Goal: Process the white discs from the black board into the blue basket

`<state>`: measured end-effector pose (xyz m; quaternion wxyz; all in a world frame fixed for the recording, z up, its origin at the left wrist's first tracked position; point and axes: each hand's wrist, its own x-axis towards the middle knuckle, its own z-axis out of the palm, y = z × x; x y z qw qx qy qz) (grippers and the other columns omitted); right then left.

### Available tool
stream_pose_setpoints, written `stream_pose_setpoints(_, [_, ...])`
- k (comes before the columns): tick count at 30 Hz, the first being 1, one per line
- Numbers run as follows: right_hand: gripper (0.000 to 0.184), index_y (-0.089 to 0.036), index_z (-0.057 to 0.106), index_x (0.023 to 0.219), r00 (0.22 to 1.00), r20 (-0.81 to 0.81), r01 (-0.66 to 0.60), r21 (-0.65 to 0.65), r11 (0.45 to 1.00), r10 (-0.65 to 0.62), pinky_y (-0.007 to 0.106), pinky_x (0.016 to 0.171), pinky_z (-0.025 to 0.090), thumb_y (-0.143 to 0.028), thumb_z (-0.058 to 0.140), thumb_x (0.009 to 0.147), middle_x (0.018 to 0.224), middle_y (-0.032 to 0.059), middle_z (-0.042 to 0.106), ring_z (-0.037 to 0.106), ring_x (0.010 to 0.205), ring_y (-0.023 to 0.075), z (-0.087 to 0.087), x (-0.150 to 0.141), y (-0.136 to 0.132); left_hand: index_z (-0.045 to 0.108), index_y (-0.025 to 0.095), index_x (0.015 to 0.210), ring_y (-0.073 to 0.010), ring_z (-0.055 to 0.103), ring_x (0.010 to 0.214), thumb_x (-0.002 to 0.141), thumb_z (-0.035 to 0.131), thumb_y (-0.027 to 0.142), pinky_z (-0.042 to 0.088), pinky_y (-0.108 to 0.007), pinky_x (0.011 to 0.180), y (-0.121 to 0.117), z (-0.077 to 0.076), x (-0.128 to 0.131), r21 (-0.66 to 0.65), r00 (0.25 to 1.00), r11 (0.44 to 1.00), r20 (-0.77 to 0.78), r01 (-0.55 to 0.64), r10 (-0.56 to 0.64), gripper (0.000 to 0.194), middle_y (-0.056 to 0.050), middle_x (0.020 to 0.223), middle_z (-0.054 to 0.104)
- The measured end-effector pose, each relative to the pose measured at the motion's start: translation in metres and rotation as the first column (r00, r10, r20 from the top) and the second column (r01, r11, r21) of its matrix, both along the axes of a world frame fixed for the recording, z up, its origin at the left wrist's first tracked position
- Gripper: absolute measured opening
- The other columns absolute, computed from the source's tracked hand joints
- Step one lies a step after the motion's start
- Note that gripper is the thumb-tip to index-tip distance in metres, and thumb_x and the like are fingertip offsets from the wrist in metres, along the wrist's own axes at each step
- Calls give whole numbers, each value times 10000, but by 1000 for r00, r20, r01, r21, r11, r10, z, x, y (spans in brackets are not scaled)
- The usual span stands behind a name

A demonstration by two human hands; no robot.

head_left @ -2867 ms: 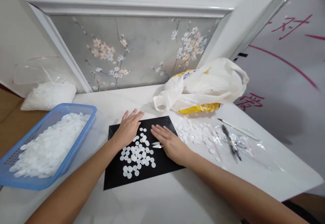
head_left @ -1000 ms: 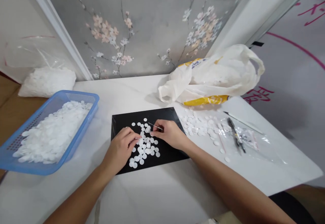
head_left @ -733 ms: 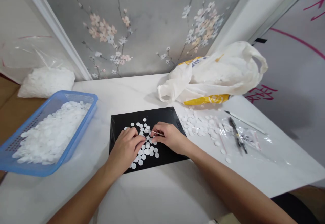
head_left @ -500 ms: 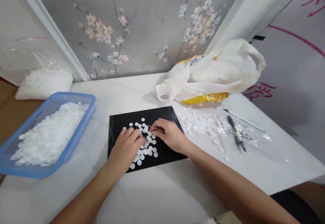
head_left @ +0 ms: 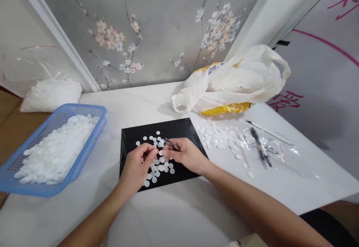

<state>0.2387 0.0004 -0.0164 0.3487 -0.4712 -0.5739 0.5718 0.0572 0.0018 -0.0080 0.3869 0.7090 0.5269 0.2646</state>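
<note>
Small white round discs lie scattered over a black rectangular board. Above the board's middle, my right hand keeps a pair of dark metal tweezers between its fingers, their tips pointing up and left. One white disc shows at the thumb and fingertips of that hand; whether they grip it cannot be told. Close by on the left, my left hand has thumb and forefinger pinched together, nearly touching the right fingertips. What sits in that pinch, if anything, is too small to make out.
A blue plastic basket heaped with white discs stands left, a clear bag of white pieces behind it. Loose discs lie right of the board. Beyond are a white carrier bag, a black pen and a white pen-like tool.
My left hand has lifted from flat over the discs into a pinch beside the right. My right hand has moved slightly down, its fingers turned, and the tweezers show more clearly.
</note>
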Motion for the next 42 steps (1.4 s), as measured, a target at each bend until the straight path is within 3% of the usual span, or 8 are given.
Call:
stream_pose_setpoints(8, [305,-140,593,672,929,-358,-19,-304,952,-95,223,387,129,-407,739,686,558,-6,605,250,380,24,3,-4,-3,427,208,646,-112,437,542,947,344,383,374,-247,576,7,1,-17,-29,982,991,136,-128,131,358,50,556,434])
stream_pose_setpoints(12, [310,-120,590,646,899,-419,-45,-371,928,-124,220,380,89,-379,760,672,545,1,603,232,366,6,6,-4,-4,557,222,1042,-137,560,752,811,609,309,429,-255,702,19,2,-34,90,909,924,238,-371,342,252,15,796,598])
stream_pose_setpoints(17, [336,-126,561,622,879,-459,-58,-367,928,-127,213,375,89,-398,745,692,541,-13,582,222,370,3,7,-9,-10,686,218,1045,-187,588,899,792,646,363,452,-281,780,1,7,-16,-292,916,952,350,-92,195,295,-50,966,663])
stream_pose_setpoints(21, [367,-142,535,644,912,-407,-61,-266,962,-54,199,363,156,-463,675,756,549,-38,541,248,365,14,7,-13,-15,743,198,909,-143,578,794,787,667,348,451,-249,766,-19,8,5,-439,830,898,501,-1,246,208,-30,827,668])
stream_pose_setpoints(25, [322,-166,566,811,998,-43,48,30,998,-47,209,470,366,-458,472,909,635,-21,552,447,490,78,11,-10,-17,744,170,795,-95,567,686,716,741,358,457,-193,672,-18,8,6,-609,718,790,516,-75,466,204,-17,719,667])
stream_pose_setpoints(29, [359,-205,589,1199,955,287,-35,368,929,-78,246,673,465,-358,353,976,814,28,554,543,722,126,10,-5,-19,741,154,803,-85,594,655,670,782,338,479,-177,648,-12,10,0,-718,651,695,513,-33,560,231,-28,715,691])
stream_pose_setpoints(35, [352,-205,585,1256,881,433,-120,593,796,-189,231,639,489,-308,415,965,840,41,576,567,715,120,-2,-4,-22,732,142,794,-96,607,654,676,779,304,489,-187,645,-13,12,-4,-716,672,698,518,1,530,206,-41,707,703])
stream_pose_setpoints(42, [336,-183,612,1226,851,485,-189,639,745,-201,213,606,498,-281,428,962,805,44,598,576,695,113,-2,-4,-23,727,138,799,-97,583,645,750,709,342,454,-202,626,-14,11,-8,-676,764,736,496,41,413,210,-37,711,676])
